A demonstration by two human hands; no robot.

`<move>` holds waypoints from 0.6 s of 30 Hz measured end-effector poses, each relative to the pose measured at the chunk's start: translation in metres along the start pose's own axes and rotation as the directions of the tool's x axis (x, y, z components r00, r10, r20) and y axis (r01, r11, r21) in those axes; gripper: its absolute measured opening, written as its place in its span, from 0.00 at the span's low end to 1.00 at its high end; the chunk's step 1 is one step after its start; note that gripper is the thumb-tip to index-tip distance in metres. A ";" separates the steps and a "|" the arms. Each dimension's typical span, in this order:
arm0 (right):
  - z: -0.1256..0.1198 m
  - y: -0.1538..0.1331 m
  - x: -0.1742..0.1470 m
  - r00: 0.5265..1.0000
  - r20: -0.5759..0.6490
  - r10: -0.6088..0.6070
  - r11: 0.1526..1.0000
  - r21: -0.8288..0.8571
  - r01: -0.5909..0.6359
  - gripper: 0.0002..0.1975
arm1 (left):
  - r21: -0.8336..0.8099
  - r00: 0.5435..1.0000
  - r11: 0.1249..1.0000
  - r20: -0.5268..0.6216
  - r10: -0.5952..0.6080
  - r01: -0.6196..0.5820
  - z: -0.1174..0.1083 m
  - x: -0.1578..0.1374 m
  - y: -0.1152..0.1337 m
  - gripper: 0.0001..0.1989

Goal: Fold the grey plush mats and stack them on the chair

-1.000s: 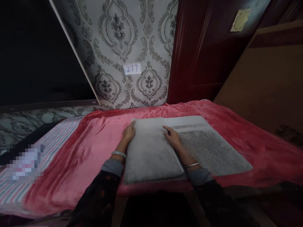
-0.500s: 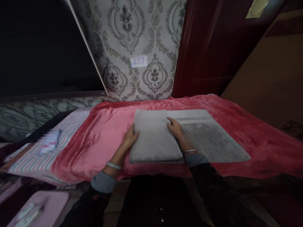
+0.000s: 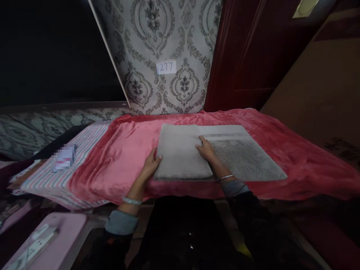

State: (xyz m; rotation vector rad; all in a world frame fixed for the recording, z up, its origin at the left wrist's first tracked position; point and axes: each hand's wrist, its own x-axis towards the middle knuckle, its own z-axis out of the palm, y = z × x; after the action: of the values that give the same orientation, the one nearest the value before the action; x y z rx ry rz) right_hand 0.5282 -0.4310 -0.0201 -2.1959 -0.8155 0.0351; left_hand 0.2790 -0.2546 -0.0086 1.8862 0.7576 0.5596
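Observation:
A grey towel (image 3: 180, 157) lies on a pink-red blanket, its left part folded over into a thick, smooth rectangle. The flat right part of the towel shows a fuzzy darker pile with pale bands near the far end. At the left edge of the folded part rests my left hand (image 3: 150, 164), thumb apart from the fingers and touching the cloth. My right hand (image 3: 206, 150) lies on the right edge of the folded part, index finger and thumb stretched out. Its other fingers are partly hidden.
The pink-red blanket (image 3: 120, 161) covers the surface, over a striped cloth (image 3: 87, 146) on the left. A blurred-out item (image 3: 64, 157) sits on the stripes. A power strip (image 3: 36, 245) is on a pink stool (image 3: 66, 228) at lower left. A screen (image 3: 50, 52) stands behind.
The view has tilted slightly, so the scene sits higher. My left hand has shifted a little outward along the towel's left edge. The towel's fold looks the same.

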 end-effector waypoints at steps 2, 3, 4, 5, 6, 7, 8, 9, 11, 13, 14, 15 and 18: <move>-0.004 0.001 -0.009 1.000 0.020 0.007 1.000 0.012 -0.008 0.34 | -0.067 1.000 0.998 0.013 -0.008 0.009 -0.005 -0.014 -0.005 0.39; -0.006 0.002 -0.013 1.000 0.029 0.008 1.000 0.021 -0.008 0.34 | -0.072 1.000 0.997 0.021 0.006 -0.005 -0.007 -0.023 -0.008 0.40; -0.008 0.005 -0.018 0.999 0.037 0.006 0.999 0.034 -0.007 0.34 | -0.058 0.999 0.998 0.029 0.037 -0.035 -0.009 -0.033 -0.009 0.41; -0.009 0.008 -0.022 0.999 0.041 0.003 0.999 0.053 -0.005 0.33 | -0.026 0.996 0.996 0.037 0.081 -0.080 -0.010 -0.044 -0.010 0.43; -0.010 0.012 -0.026 0.999 0.044 -0.002 0.997 0.076 -0.001 0.33 | 0.018 0.990 0.991 0.042 0.134 -0.135 -0.011 -0.054 -0.011 0.44; -0.011 0.015 -0.029 0.999 0.046 -0.009 0.995 0.100 0.005 0.32 | 0.070 0.980 0.978 0.049 0.191 -0.194 -0.011 -0.064 -0.011 0.45; -0.011 0.019 -0.031 0.999 0.052 -0.016 0.993 0.121 0.010 0.31 | 0.128 0.968 0.960 0.058 0.245 -0.250 -0.010 -0.071 -0.011 0.45; -0.012 0.021 -0.032 0.998 0.060 -0.022 0.991 0.136 0.014 0.31 | 0.185 0.955 0.937 0.071 0.287 -0.295 -0.010 -0.077 -0.010 0.44; -0.012 0.024 -0.031 0.995 0.090 -0.033 0.989 0.148 0.020 0.29 | 0.276 0.941 0.900 0.112 0.320 -0.338 -0.009 -0.084 -0.007 0.42; -0.012 0.025 -0.031 0.993 0.114 -0.036 0.990 0.141 0.020 0.28 | 0.325 0.938 0.881 0.151 0.311 -0.344 -0.009 -0.086 -0.004 0.41; -0.012 0.024 -0.030 0.993 0.116 -0.032 0.992 0.128 0.017 0.28 | 0.334 0.937 0.877 0.157 0.311 -0.347 -0.010 -0.087 -0.003 0.40; -0.011 0.023 -0.031 0.994 0.105 -0.026 0.994 0.111 0.014 0.28 | 0.334 0.936 0.875 0.154 0.317 -0.351 -0.010 -0.087 -0.002 0.39; -0.009 0.022 -0.032 0.998 0.052 -0.028 0.996 0.083 0.024 0.27 | 0.328 0.931 0.873 0.085 0.354 -0.362 -0.009 -0.088 -0.003 0.35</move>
State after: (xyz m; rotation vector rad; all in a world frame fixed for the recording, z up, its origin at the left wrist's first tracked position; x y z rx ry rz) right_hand 0.5174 -0.4655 -0.0358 -2.1147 -0.8573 0.1122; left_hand 0.2109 -0.3112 -0.0118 2.3768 0.5102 0.6686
